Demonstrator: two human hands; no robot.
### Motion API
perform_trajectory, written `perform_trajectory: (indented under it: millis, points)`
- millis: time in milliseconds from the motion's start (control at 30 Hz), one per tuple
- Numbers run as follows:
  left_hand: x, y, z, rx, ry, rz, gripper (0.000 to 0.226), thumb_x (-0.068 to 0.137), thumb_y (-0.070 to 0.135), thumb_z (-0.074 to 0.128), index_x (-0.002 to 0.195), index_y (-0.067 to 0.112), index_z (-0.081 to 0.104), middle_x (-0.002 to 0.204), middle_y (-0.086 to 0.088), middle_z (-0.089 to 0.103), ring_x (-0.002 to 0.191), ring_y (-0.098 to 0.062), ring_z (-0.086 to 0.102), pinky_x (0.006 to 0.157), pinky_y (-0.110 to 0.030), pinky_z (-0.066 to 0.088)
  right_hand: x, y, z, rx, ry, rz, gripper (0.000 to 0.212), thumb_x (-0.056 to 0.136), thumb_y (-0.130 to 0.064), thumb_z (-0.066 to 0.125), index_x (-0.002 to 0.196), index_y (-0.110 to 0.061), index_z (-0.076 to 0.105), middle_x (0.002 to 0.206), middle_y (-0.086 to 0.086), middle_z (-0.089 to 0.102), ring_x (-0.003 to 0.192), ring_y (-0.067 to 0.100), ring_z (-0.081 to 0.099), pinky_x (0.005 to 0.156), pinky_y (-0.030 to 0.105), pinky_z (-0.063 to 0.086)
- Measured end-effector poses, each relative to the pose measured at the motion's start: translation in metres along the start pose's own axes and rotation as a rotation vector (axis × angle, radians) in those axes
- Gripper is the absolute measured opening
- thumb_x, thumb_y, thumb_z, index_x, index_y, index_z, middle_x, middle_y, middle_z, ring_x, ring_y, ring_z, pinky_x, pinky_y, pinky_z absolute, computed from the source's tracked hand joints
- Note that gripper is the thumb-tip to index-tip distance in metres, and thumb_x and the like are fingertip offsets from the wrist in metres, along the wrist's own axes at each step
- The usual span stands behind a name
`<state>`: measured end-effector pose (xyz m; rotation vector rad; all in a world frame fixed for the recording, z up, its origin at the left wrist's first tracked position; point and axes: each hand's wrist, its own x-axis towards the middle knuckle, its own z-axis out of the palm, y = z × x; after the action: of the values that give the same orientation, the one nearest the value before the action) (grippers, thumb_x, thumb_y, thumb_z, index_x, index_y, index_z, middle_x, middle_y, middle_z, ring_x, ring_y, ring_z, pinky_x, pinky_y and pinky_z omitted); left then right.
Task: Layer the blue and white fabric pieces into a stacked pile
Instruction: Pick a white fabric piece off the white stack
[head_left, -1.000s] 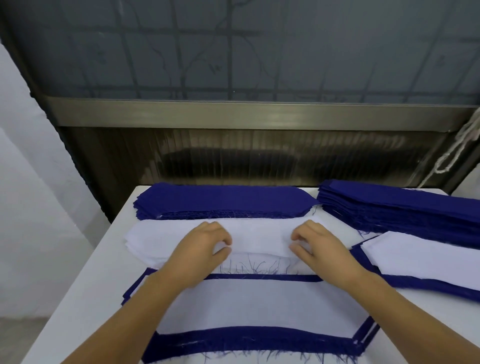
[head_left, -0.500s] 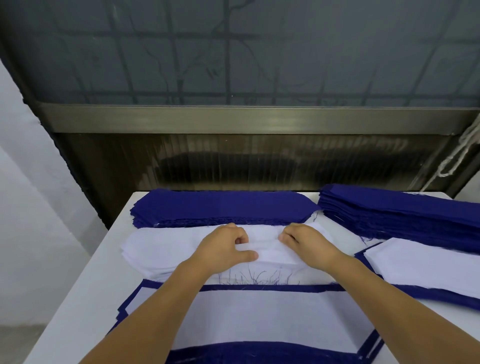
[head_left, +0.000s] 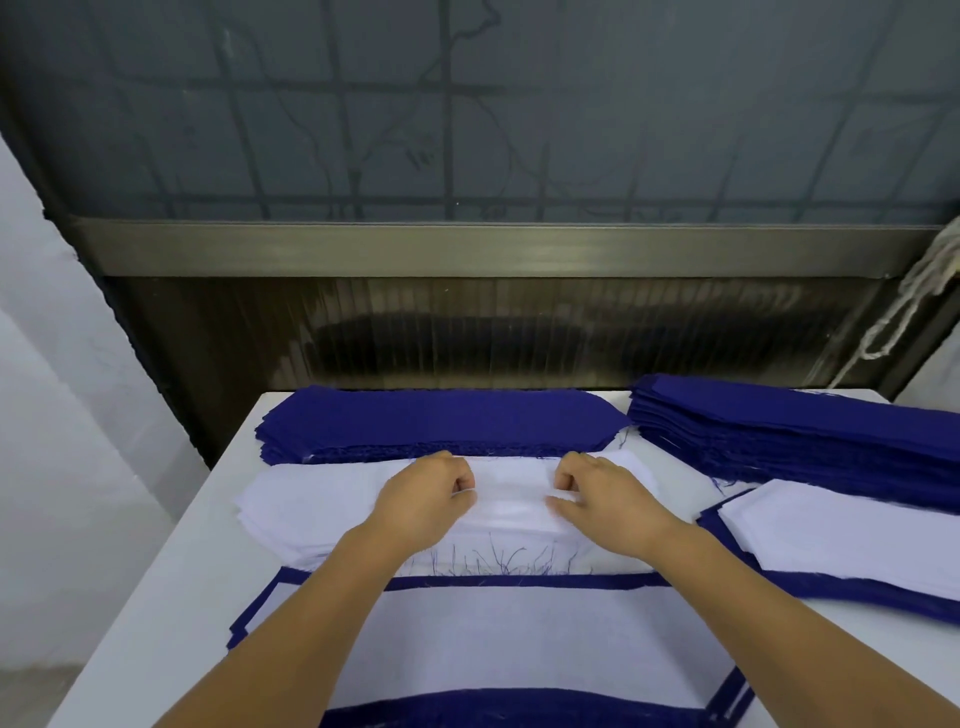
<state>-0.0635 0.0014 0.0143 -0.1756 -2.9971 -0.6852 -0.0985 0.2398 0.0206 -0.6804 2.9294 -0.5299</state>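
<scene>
Left hand (head_left: 426, 493): fingers curled, thumb and fingertips pinching the top white piece (head_left: 511, 499) of the white stack, just beside the right hand.
Right hand (head_left: 605, 493): fingers curled the same way, pinching the same white piece; only a short span of it shows between the two hands.
White stack (head_left: 306, 506): directly under both hands, spreading out past the left hand; its near edge lies below the wrists.
Blue stack (head_left: 441, 423): just beyond the fingertips, touching the white stack's far edge.
Second blue stack (head_left: 800, 431): beyond and outward of the right hand.
Layered pile (head_left: 519, 639): blue and white pieces beneath both forearms, nearer the person than the hands.
Side layered pile (head_left: 852, 530): outward of the right forearm, white on blue.
Table (head_left: 156, 613): white surface outward of the left forearm.
</scene>
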Motion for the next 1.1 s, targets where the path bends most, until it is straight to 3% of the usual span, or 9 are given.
perform_trajectory:
  millis: [233, 367, 500, 633, 767, 833, 900, 1000, 1100]
  points:
    - [-0.038, -0.070, -0.042, 0.089, 0.054, -0.181, 0.013, 0.091, 0.024, 0.061, 0.083, 0.033, 0.056, 0.089, 0.010, 0.057, 0.076, -0.006, 0.054, 0.073, -0.016, 0.044, -0.002, 0.013, -0.007, 0.160, -0.043, 0.046, 0.010, 0.100, -0.023, 0.044, 0.095, -0.018, 0.051, 0.089, -0.002, 0.057, 0.077, 0.014, 0.053, 0.067, 0.019, 0.043]
    - [-0.060, -0.096, -0.065, 0.100, 0.115, -0.320, 0.013, 0.095, 0.025, 0.055, 0.104, 0.025, 0.066, 0.104, 0.008, 0.061, 0.087, -0.008, 0.055, 0.083, -0.017, 0.042, -0.009, 0.009, -0.009, 0.170, -0.001, 0.037, 0.012, 0.100, -0.024, 0.048, 0.106, -0.020, 0.058, 0.103, -0.004, 0.060, 0.084, 0.010, 0.053, 0.069, 0.013, 0.039]
    - [-0.086, -0.089, -0.078, 0.111, 0.071, -0.226, 0.018, 0.094, 0.027, 0.058, 0.108, 0.022, 0.069, 0.110, 0.007, 0.062, 0.098, -0.011, 0.058, 0.088, -0.018, 0.042, -0.036, 0.006, -0.022, 0.166, 0.004, -0.023, 0.013, 0.097, -0.022, 0.051, 0.087, -0.019, 0.057, 0.085, -0.003, 0.056, 0.075, 0.012, 0.053, 0.068, 0.020, 0.045]
    - [-0.124, -0.076, -0.089, 0.025, -0.148, -0.109, 0.011, 0.093, 0.036, 0.058, 0.094, 0.038, 0.069, 0.096, 0.023, 0.061, 0.088, 0.002, 0.059, 0.078, -0.010, 0.045, -0.090, 0.020, -0.033, 0.267, -0.161, -0.011, 0.016, 0.096, -0.029, 0.052, 0.084, -0.020, 0.057, 0.074, 0.001, 0.051, 0.062, 0.009, 0.046, 0.060, 0.025, 0.043]
    - [-0.145, -0.064, -0.091, -0.230, -0.471, -0.073, 0.019, 0.092, 0.034, 0.059, 0.103, 0.047, 0.068, 0.108, 0.030, 0.064, 0.099, 0.006, 0.059, 0.085, -0.010, 0.046, -0.130, 0.029, -0.047, 0.360, -0.455, 0.009, 0.023, 0.090, -0.042, 0.054, 0.081, -0.020, 0.056, 0.073, -0.008, 0.048, 0.066, 0.004, 0.044, 0.064, 0.026, 0.037]
    - [-0.145, -0.057, -0.088, -0.242, -0.525, -0.049, 0.021, 0.090, 0.032, 0.061, 0.102, 0.049, 0.066, 0.108, 0.029, 0.064, 0.100, 0.005, 0.059, 0.085, -0.009, 0.045, -0.136, 0.028, -0.052, 0.386, -0.509, 0.020, 0.022, 0.086, -0.042, 0.055, 0.078, -0.022, 0.056, 0.073, -0.013, 0.050, 0.066, 0.003, 0.045, 0.064, 0.023, 0.037]
    - [-0.139, -0.052, -0.086, -0.241, -0.445, -0.057, 0.017, 0.090, 0.029, 0.063, 0.094, 0.044, 0.070, 0.102, 0.025, 0.066, 0.095, 0.003, 0.061, 0.083, -0.009, 0.045, -0.134, 0.027, -0.054, 0.388, -0.440, 0.052, 0.026, 0.087, -0.043, 0.055, 0.077, -0.019, 0.055, 0.072, -0.009, 0.050, 0.066, 0.007, 0.047, 0.065, 0.025, 0.038]
    - [-0.127, -0.044, -0.090, -0.192, -0.146, -0.129, 0.011, 0.091, 0.029, 0.064, 0.090, 0.039, 0.067, 0.095, 0.019, 0.067, 0.091, -0.001, 0.061, 0.081, -0.011, 0.045, -0.124, 0.029, -0.055, 0.336, -0.160, 0.132, 0.029, 0.092, -0.041, 0.055, 0.088, -0.013, 0.058, 0.084, 0.010, 0.057, 0.074, 0.024, 0.060, 0.070, 0.030, 0.046]
    - [-0.120, -0.033, -0.097, -0.204, 0.178, -0.123, 0.011, 0.089, 0.024, 0.066, 0.088, 0.035, 0.065, 0.095, 0.016, 0.064, 0.088, -0.007, 0.060, 0.076, -0.012, 0.043, -0.121, 0.022, -0.055, 0.266, 0.219, 0.035, 0.010, 0.095, -0.033, 0.055, 0.088, -0.031, 0.061, 0.091, -0.014, 0.061, 0.090, 0.008, 0.059, 0.071, 0.014, 0.044]
